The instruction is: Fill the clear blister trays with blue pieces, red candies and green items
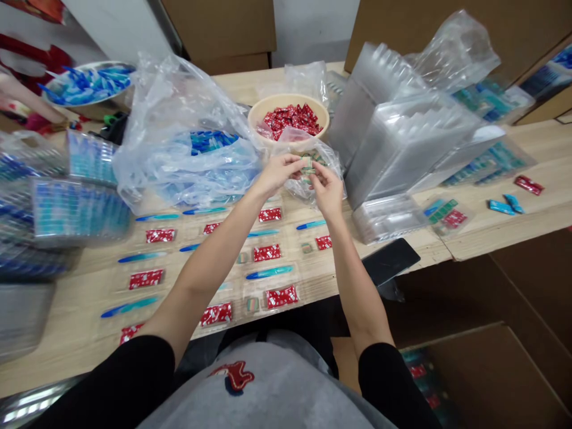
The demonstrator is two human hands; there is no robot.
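Just beyond the fingers [322, 171], a bowl [255, 114] holds red packets [292, 121].

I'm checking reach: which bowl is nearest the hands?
The cream bowl of red packets, just beyond the left hand and right hand; the metal bowl sits far left.

A black phone [391, 262] at the front edge of the wooden table [80, 325], brown cardboard boxes [223, 28] behind

No lettering (nor any number) can be read.
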